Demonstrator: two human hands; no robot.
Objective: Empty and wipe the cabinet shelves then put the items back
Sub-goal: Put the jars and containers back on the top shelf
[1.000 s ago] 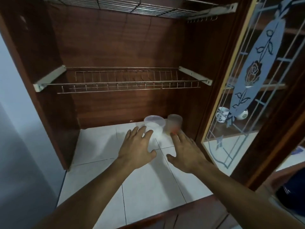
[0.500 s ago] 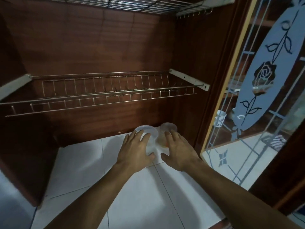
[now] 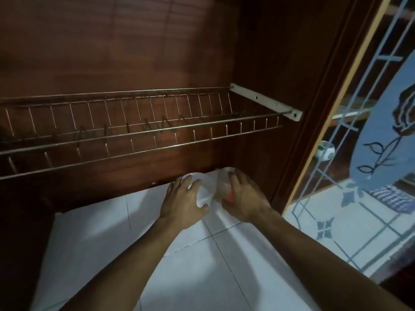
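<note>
At the back right corner of the white tiled shelf [image 3: 202, 270], the left hand [image 3: 182, 204] grips a white plastic container [image 3: 206, 193], with fingers and thumb curled round it. Just beside it, the right hand [image 3: 244, 199] holds a translucent cup [image 3: 224, 179] in the same way, below the wire rack [image 3: 134, 133].

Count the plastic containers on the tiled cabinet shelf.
2. A white tub in the left hand and a clear cup in the right hand, side by side at the back right corner. The hands partly cover both.
</note>
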